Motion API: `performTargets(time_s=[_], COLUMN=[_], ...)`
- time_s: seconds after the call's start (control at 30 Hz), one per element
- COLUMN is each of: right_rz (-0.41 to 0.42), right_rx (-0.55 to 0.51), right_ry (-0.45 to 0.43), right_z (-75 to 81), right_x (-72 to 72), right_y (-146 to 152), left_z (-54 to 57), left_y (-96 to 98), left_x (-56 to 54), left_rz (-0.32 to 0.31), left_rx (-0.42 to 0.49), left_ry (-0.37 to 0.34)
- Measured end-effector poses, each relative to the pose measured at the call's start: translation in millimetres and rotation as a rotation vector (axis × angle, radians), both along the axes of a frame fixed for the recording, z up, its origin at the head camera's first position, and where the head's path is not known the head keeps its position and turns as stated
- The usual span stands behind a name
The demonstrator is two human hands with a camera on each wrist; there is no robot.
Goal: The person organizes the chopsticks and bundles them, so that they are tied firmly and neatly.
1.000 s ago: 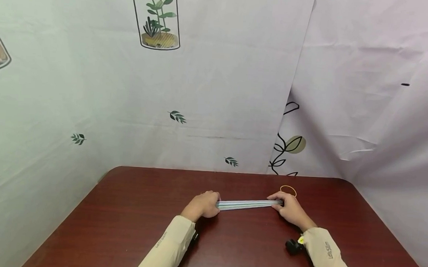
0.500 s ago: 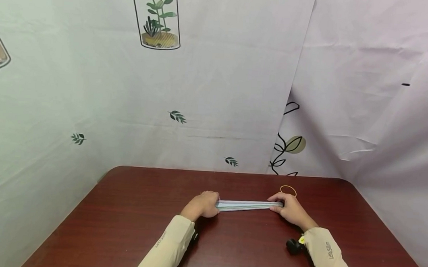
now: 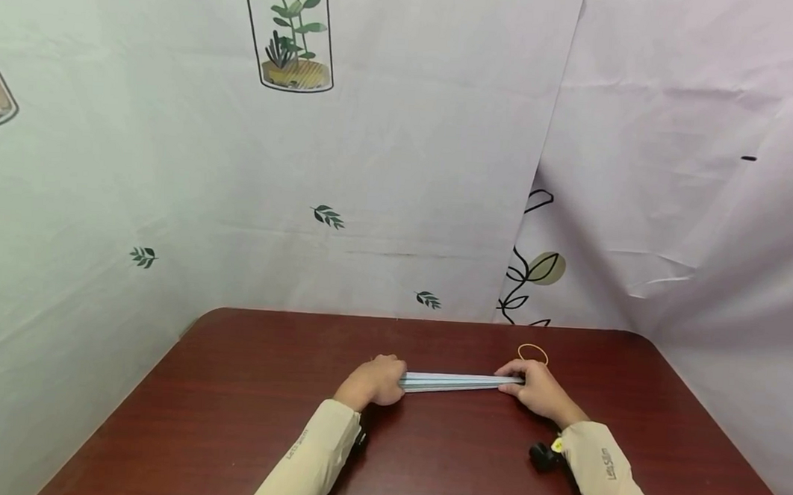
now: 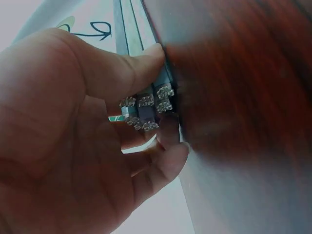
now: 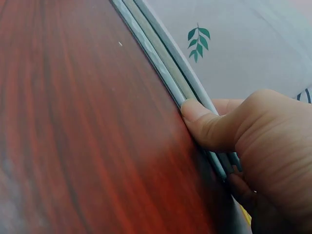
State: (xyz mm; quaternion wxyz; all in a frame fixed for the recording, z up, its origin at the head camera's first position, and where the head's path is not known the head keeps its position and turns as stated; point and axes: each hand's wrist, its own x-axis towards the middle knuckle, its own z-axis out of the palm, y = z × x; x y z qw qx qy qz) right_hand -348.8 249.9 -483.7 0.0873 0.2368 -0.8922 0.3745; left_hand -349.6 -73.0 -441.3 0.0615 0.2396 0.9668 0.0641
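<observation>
Across the dark red tabletop [image 3: 261, 390], the bundle of slim pale sticks [image 3: 450, 383] lies from 9 o'clock to 3 o'clock, sitting at about 5 o'clock from the middle of the head view; whether it rests flat or slightly raised, we cannot tell. Our left hand [image 3: 381, 380] is clamped on its 9 o'clock end and our right hand [image 3: 538, 389] on its 3 o'clock end. To hold it well, we do best to squeeze both ends evenly; since it looks wider toward 9 o'clock, the left thumb probably wants a little more pressure. The speckled ends [image 4: 146, 101] at the left look loosely clustered, so gentle nudging with the fingertips should level them better than twisting. A thin yellow loop [image 3: 533, 353] lies just at 12 o'clock of the right hand; our knuckles should not push it away.
</observation>
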Motion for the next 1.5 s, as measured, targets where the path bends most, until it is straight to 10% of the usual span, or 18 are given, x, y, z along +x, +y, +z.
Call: performTargets(time_s=[0.2,0.73,1.03,1.23,1.5], right_rz=[0.025,0.194,0.089,0.019,-0.218], right_rx=[0.020,-0.257,-0.316,-0.160,0.401], right_ry=[0.015,0.062,0.022,0.098,0.571], right_z=[4.3,36.9,54.9,66.5,86.3], right_x=[-0.1,13.2,22.2,29.0,38.2], right_y=[-1.2,-8.6,-12.4,-11.9,-19.3], left_z=[3.6,21.7,32.4,35.9,50.9], left_y=[-3.7,-26.0,-16.7,-9.6,-4.8], left_x=[-0.2,3.6,11.8,16.0,20.5], left_rz=[-0.020,-0.205,-0.179,-0.181,-0.141], left_rx=[-0.001,0.400,0.518,0.490,0.567], left_ry=[0.003,-0.043,-0.038,-0.027,0.024])
